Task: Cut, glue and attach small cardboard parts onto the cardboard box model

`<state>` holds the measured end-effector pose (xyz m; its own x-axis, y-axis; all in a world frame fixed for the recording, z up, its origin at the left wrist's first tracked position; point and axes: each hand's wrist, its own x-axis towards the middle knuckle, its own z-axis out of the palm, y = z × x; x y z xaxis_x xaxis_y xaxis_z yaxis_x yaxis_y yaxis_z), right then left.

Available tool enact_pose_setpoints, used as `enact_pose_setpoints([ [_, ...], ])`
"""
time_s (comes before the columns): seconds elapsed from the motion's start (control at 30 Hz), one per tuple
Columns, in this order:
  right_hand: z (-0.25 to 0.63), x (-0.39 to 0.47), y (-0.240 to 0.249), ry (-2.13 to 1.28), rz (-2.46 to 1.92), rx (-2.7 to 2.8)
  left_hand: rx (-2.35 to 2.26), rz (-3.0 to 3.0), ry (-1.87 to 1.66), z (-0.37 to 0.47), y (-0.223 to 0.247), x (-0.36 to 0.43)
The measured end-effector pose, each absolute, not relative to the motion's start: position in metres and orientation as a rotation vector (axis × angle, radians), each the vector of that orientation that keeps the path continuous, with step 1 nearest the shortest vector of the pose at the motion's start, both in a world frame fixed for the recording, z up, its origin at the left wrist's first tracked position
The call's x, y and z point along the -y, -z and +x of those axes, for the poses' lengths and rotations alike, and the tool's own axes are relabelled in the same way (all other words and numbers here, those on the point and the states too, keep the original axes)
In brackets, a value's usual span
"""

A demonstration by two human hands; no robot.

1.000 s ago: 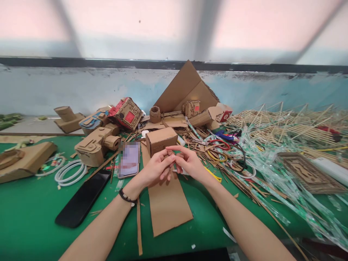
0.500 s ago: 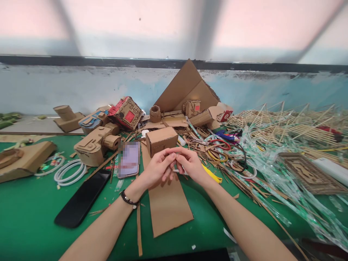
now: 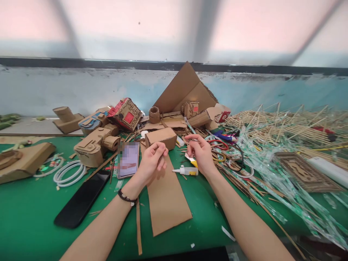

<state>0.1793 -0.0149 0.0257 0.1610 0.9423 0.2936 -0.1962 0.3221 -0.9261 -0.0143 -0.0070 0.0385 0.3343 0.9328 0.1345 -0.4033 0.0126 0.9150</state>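
My left hand (image 3: 152,161) is above the near end of a cardboard box (image 3: 161,138), its thumb pressed against its curled fingers; whatever may be between them is hidden. To the right, my right hand (image 3: 201,154) is apart from it, fingers loosely bent and spread, with nothing visible in them. Between and below the hands, a small clear bottle (image 3: 189,170) with a white nozzle lies on its side, its tip at the edge of a flat cardboard strip (image 3: 168,203). A yellow and white item (image 3: 193,161) lies partly behind my right hand.
A phone (image 3: 128,159) and a black slab (image 3: 83,198) lie at left, near white coiled tubing (image 3: 69,174). Cardboard models (image 3: 92,146) stand behind. Scissors (image 3: 219,145), cardboard scraps, plastic strips (image 3: 272,174) and stick frames (image 3: 288,123) crowd the right.
My hands have come apart; my right hand has moved right and up and its fingers have loosened. The clear bottle now shows fully. My left hand has shifted slightly left.
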Motion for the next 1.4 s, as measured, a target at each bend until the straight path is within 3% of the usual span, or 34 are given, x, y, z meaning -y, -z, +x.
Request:
enact_pose_setpoints([
  [0.67, 0.164, 0.012, -0.004, -1.221, -0.864, 1.388, -0.766, 1.281, -1.059, -0.011, -0.027, 0.007],
  [1.4, 0.163, 0.021, -0.022, -0.802, -0.973, 1.622, -0.829, 1.242, -1.083, -0.013, -0.026, 0.005],
])
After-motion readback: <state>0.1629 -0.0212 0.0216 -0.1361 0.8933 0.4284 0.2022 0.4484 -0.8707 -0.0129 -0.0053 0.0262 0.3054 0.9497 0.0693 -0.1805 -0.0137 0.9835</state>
